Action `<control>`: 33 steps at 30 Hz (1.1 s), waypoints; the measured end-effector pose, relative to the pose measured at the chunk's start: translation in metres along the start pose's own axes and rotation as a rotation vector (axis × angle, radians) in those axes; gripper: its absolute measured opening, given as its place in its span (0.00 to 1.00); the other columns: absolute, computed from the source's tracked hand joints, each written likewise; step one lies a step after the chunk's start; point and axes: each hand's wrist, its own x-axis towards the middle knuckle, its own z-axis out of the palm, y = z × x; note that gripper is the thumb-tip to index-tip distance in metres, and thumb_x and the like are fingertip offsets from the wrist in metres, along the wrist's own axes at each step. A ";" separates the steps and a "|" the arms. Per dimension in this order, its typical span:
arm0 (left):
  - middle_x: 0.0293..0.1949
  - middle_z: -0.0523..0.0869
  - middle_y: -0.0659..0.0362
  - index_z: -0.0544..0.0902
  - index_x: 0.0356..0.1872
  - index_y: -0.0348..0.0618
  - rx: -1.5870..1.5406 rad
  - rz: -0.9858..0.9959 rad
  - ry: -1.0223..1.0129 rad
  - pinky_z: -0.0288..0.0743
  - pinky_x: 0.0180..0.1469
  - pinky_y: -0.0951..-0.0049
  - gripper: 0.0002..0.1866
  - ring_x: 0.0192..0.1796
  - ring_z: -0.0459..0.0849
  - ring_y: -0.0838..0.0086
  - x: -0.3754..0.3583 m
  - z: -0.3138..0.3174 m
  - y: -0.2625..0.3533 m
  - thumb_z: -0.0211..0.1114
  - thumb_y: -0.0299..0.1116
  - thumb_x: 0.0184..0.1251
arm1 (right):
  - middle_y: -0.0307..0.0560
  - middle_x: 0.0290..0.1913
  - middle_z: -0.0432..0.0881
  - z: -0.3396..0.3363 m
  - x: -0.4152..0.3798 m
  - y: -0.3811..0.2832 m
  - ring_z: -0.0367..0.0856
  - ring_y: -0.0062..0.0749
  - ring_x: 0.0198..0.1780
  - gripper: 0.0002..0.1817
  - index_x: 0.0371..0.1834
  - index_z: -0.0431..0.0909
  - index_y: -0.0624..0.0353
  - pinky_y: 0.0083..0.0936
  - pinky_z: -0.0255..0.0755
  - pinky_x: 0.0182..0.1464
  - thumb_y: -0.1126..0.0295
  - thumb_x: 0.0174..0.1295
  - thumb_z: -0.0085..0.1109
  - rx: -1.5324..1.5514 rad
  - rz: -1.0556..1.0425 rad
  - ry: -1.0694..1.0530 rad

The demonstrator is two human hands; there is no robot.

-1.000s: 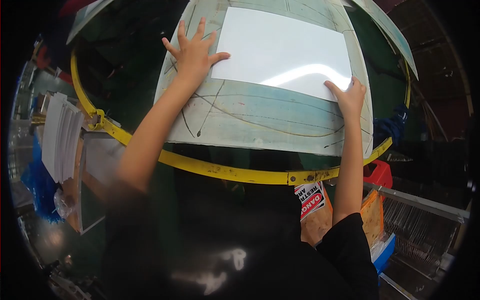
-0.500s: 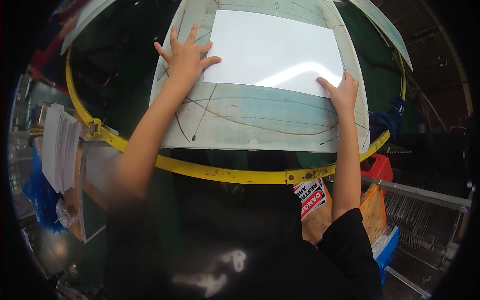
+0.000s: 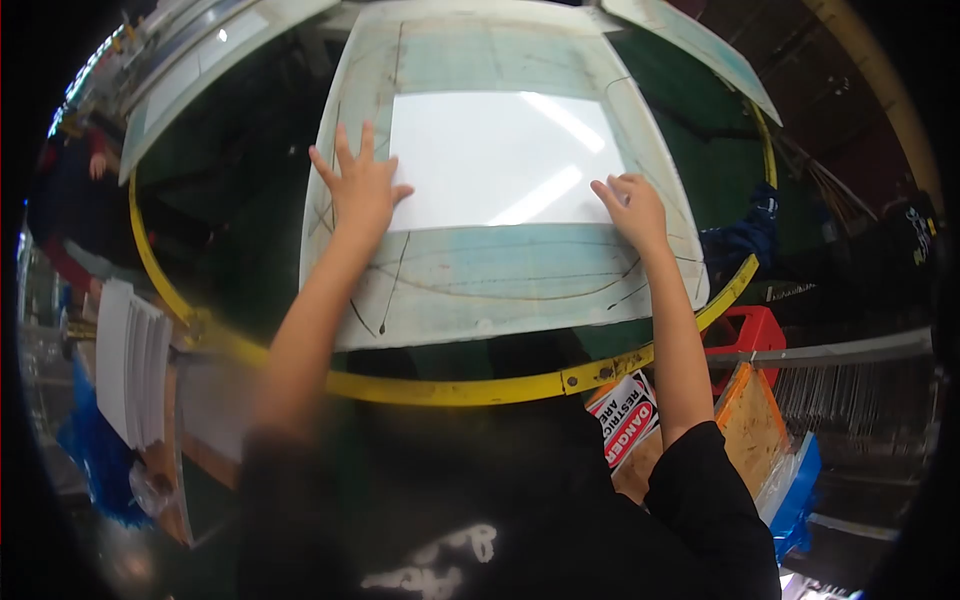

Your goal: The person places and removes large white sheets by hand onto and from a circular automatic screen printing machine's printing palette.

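Note:
A glossy white sheet (image 3: 500, 150) lies flat on a pale, rounded board (image 3: 480, 310) marked with dark lines and bluish patches. At the sheet's left edge, my left hand (image 3: 362, 190) rests with its fingers spread and the thumb touching that edge. My right hand (image 3: 638, 212) is at the lower right corner, which it hides. Its fingers are bent, and a small gap shows between thumb and forefinger. Light streaks reflect off the sheet.
A yellow metal ring (image 3: 460, 392) curves beneath the board. More pale boards (image 3: 700, 50) stand at both sides. Stacked white sheets (image 3: 130, 365) are at left, and a danger sign (image 3: 625, 420) and red plastic object (image 3: 748, 335) at right. Another person's hand (image 3: 98, 166) shows far left.
The sheet and board appear lower in view as the camera tilts. My right thumb and forefinger have come closer together at the corner; my left hand stays spread at the left edge.

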 end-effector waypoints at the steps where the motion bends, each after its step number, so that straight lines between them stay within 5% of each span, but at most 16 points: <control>1: 0.68 0.62 0.56 0.86 0.40 0.62 -0.008 0.012 -0.012 0.29 0.64 0.31 0.17 0.72 0.45 0.51 0.001 -0.002 0.001 0.71 0.49 0.46 | 0.57 0.57 0.73 -0.007 -0.001 0.006 0.71 0.45 0.58 0.25 0.50 0.78 0.63 0.32 0.63 0.59 0.53 0.59 0.57 0.118 0.062 -0.075; 2: 0.68 0.61 0.55 0.85 0.42 0.62 -0.053 -0.023 -0.031 0.30 0.64 0.30 0.18 0.71 0.46 0.50 0.001 -0.003 0.000 0.71 0.48 0.46 | 0.58 0.61 0.70 -0.013 -0.005 0.015 0.70 0.43 0.61 0.26 0.54 0.76 0.62 0.31 0.63 0.60 0.52 0.60 0.56 0.238 0.123 -0.150; 4: 0.68 0.61 0.53 0.84 0.46 0.63 -0.144 -0.077 -0.076 0.32 0.63 0.29 0.21 0.71 0.47 0.49 0.000 -0.004 -0.002 0.72 0.46 0.46 | 0.59 0.69 0.58 -0.007 -0.045 0.059 0.56 0.45 0.71 0.30 0.65 0.64 0.61 0.31 0.52 0.68 0.56 0.63 0.52 0.316 -0.238 -0.123; 6: 0.67 0.64 0.50 0.80 0.51 0.62 -0.316 -0.057 0.004 0.38 0.65 0.35 0.25 0.70 0.50 0.48 -0.007 -0.008 0.002 0.72 0.44 0.47 | 0.59 0.72 0.52 -0.059 -0.111 0.033 0.45 0.46 0.74 0.34 0.70 0.54 0.60 0.32 0.42 0.72 0.58 0.63 0.51 -0.026 -0.234 -0.141; 8: 0.64 0.67 0.49 0.77 0.57 0.57 -0.678 -0.014 0.114 0.45 0.67 0.45 0.29 0.68 0.54 0.50 -0.023 -0.017 0.008 0.71 0.41 0.50 | 0.59 0.70 0.56 -0.082 -0.184 0.054 0.52 0.51 0.72 0.33 0.67 0.59 0.60 0.38 0.48 0.70 0.60 0.59 0.55 -0.214 -0.201 -0.036; 11: 0.57 0.75 0.49 0.75 0.57 0.41 -1.146 0.075 0.244 0.57 0.66 0.65 0.25 0.63 0.66 0.61 -0.078 -0.086 0.032 0.67 0.30 0.56 | 0.59 0.69 0.58 -0.100 -0.309 0.083 0.52 0.53 0.71 0.38 0.66 0.59 0.63 0.39 0.49 0.70 0.57 0.54 0.61 -0.329 0.112 -0.035; 13: 0.53 0.78 0.48 0.72 0.56 0.31 -1.418 0.143 0.193 0.62 0.63 0.64 0.22 0.56 0.75 0.62 -0.117 -0.105 0.046 0.59 0.25 0.59 | 0.64 0.68 0.58 -0.102 -0.391 0.109 0.52 0.57 0.70 0.41 0.64 0.59 0.69 0.41 0.49 0.69 0.52 0.53 0.62 -0.427 0.422 -0.082; 17: 0.39 0.83 0.52 0.77 0.47 0.29 -1.761 0.270 -0.045 0.66 0.59 0.62 0.15 0.44 0.80 0.67 -0.173 -0.124 0.079 0.58 0.24 0.59 | 0.64 0.64 0.64 -0.111 -0.485 0.144 0.60 0.54 0.67 0.40 0.61 0.65 0.69 0.37 0.53 0.68 0.49 0.53 0.61 -0.328 0.824 -0.179; 19: 0.35 0.84 0.52 0.80 0.39 0.31 -1.713 0.316 -0.051 0.67 0.58 0.61 0.10 0.41 0.81 0.68 -0.185 -0.139 0.099 0.59 0.25 0.58 | 0.62 0.61 0.69 -0.129 -0.489 0.123 0.66 0.53 0.63 0.39 0.58 0.68 0.70 0.37 0.57 0.66 0.49 0.51 0.63 -0.157 0.885 -0.283; 23: 0.31 0.85 0.56 0.82 0.31 0.36 -1.524 0.512 -0.016 0.70 0.55 0.60 0.05 0.37 0.82 0.66 -0.201 -0.168 0.118 0.62 0.23 0.52 | 0.60 0.58 0.73 -0.116 -0.513 0.121 0.71 0.49 0.60 0.37 0.56 0.71 0.69 0.38 0.60 0.63 0.50 0.49 0.64 -0.344 0.745 -0.110; 33: 0.37 0.86 0.57 0.85 0.36 0.41 -1.580 0.527 -0.143 0.71 0.54 0.62 0.07 0.43 0.82 0.62 -0.218 -0.166 0.120 0.64 0.26 0.56 | 0.60 0.58 0.73 -0.117 -0.514 0.111 0.68 0.47 0.63 0.36 0.56 0.72 0.69 0.34 0.60 0.65 0.54 0.48 0.66 -0.267 0.816 -0.009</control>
